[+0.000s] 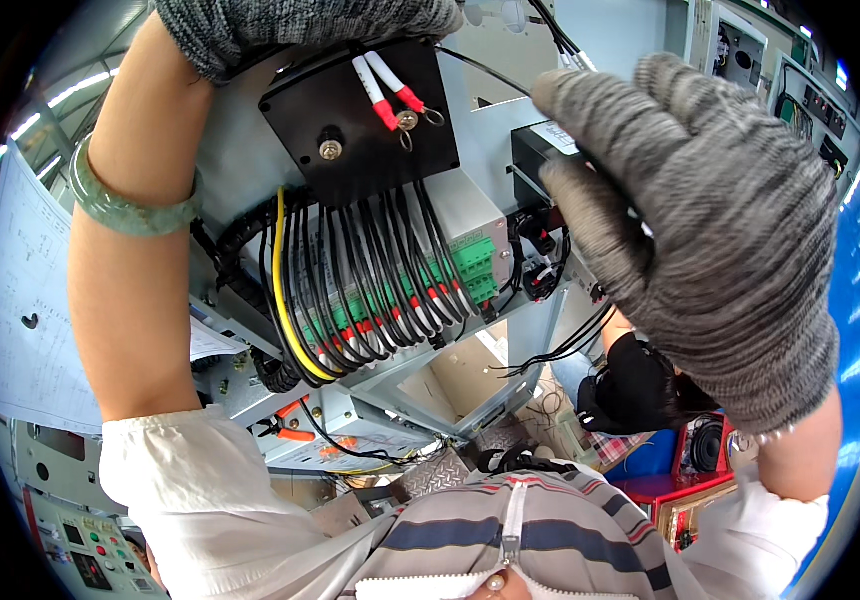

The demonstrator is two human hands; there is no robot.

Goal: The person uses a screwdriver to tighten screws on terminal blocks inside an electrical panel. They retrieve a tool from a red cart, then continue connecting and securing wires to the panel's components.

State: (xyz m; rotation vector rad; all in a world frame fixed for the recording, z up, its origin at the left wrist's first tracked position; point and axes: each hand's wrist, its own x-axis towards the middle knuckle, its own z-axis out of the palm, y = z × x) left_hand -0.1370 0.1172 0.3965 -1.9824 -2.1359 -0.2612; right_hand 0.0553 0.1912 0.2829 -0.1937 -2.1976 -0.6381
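My left hand (310, 22), in a grey knit glove, curls over the upper edge of a black square plate (370, 160); the frame's top cuts off part of it, and what it grips is hidden. Just below it hang two ring terminals (387, 114) with red sleeves and white marker tubes, beside a screw (407, 121) on the plate. Another screw post (331, 143) stands to their left. My right hand (700, 220), gloved alike and slightly blurred, is raised at the right, thumb and index fingertip apart. A thin black wire (485, 70) runs from the plate toward its index fingertip.
Below the plate, many black wires and one yellow wire (285, 290) enter green terminal blocks (475, 262). A small black box (540, 155) sits behind my right hand. Drawing sheets (40, 300) are at the left; orange-handled pliers (295, 435) lie lower down. Another person (635, 385) is at lower right.
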